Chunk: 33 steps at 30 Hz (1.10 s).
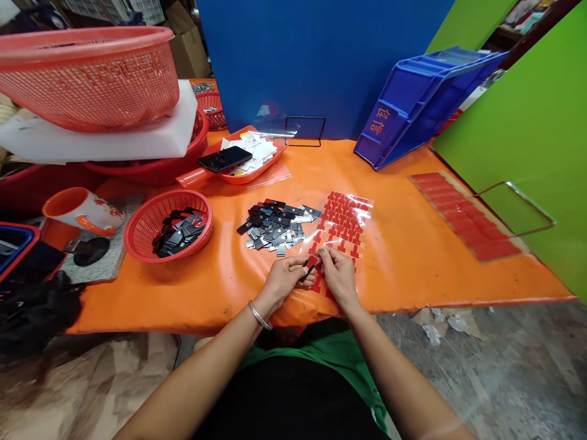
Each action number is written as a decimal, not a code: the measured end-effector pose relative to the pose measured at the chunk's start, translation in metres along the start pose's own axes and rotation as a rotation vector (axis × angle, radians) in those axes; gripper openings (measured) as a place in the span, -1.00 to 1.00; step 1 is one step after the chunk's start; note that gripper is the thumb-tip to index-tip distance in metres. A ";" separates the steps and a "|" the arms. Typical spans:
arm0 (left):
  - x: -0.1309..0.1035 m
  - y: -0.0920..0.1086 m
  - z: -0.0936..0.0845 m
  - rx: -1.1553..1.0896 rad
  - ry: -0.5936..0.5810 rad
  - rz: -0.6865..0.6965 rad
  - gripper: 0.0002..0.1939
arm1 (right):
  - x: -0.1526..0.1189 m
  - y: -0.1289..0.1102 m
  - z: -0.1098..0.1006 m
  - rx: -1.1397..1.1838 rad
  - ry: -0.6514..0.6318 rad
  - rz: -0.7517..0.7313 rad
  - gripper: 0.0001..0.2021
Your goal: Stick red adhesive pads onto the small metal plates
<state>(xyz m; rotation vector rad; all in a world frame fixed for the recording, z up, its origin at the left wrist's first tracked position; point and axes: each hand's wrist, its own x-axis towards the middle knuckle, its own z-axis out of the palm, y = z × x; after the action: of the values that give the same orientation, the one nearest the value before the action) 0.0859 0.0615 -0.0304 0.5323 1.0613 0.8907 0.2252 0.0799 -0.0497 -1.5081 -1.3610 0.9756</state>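
Between the fingers of my left hand [285, 278] is a small black plate [308, 274] with a red sticker [312, 261] at its upper end. My right hand [337, 272] has its thumb and fingertips pinched together at the sticker's edge; whether they grip the sticker or a bit of its backing I cannot make out. Beneath both hands lies a clear sheet of red T-shaped stickers [343, 214], its lower part covered by my right hand. Just beyond my left hand is a loose pile of black and silver plates [275, 226].
A red basket [131, 235] holding similar plates stands left, near a mug [82, 208]. Behind lies a red scoop [247, 177] of white papers with a phone [224, 159] on top. A blue crate [389, 116] leans at the back right; red strips [463, 214] lie at the right.
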 end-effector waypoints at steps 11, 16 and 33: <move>-0.041 0.088 -0.050 0.365 0.313 0.504 -0.62 | -0.006 0.001 0.001 -0.079 -0.025 -0.033 -0.67; -0.055 0.125 -0.123 1.086 0.904 0.708 -0.71 | -0.006 -0.003 0.001 -0.112 -0.028 -0.067 -0.67; 0.045 0.090 -0.072 1.576 0.583 0.546 -0.75 | -0.005 -0.001 0.002 -0.137 -0.020 -0.071 -0.69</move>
<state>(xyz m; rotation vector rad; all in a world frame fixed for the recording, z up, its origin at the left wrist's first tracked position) -0.0032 0.1460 -0.0156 2.0156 2.1425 0.4843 0.2227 0.0754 -0.0495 -1.5433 -1.5107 0.8705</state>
